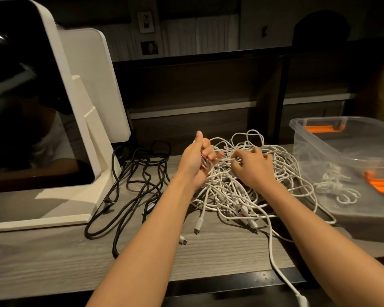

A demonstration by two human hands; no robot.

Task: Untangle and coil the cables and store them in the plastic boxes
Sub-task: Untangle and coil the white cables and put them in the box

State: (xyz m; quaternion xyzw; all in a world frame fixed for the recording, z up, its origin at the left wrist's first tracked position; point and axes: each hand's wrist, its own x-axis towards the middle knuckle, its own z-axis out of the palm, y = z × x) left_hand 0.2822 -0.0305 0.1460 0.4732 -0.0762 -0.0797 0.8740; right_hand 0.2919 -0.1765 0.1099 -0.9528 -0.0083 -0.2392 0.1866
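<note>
the white cables lie in a tangled heap on the counter, under and between both hands. the left hand has its fingers curled around several strands; the right hand pinches strands atop the heap. right of the right hand stands a clear plastic box holding one coil. pulling hard would likely tighten knots, or drag the end hanging off the counter edge.

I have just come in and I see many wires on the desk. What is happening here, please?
A person is untangling a pile of white cables on the desk. The left hand grips a few strands, and the right hand pinches another in the pile. Black cables lie loose on the left. The clear plastic box on the right already holds some white cable.
</note>
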